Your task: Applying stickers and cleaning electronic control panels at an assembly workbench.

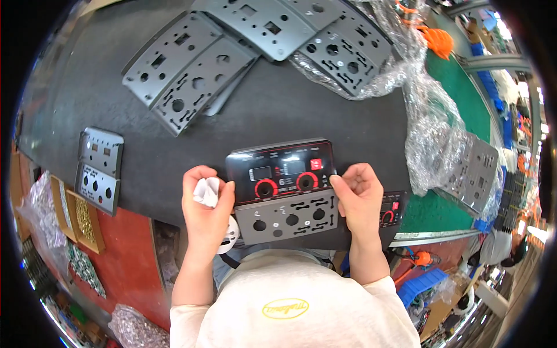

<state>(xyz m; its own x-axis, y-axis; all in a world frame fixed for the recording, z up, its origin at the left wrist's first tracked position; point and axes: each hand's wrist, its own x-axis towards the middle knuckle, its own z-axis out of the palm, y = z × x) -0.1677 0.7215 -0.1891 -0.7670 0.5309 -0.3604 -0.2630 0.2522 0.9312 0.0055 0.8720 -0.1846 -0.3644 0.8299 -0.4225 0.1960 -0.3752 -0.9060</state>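
Note:
In front of my body is a grey metal front panel, its lower half showing round holes and slots. A glossy black faceplate with red rings around two round openings covers its upper half. My left hand is closed around a crumpled white piece of paper or cloth, its thumb against the panel's left edge. At the right edge, my right hand pinches the panel between thumb and curled fingers. Beside my right wrist lies another black faceplate, partly hidden.
Grey panels lie overlapping at the far side of the dark table. Clear plastic wrap runs down the right side. One panel sits at the left edge, near a cardboard tray of small brass-coloured parts.

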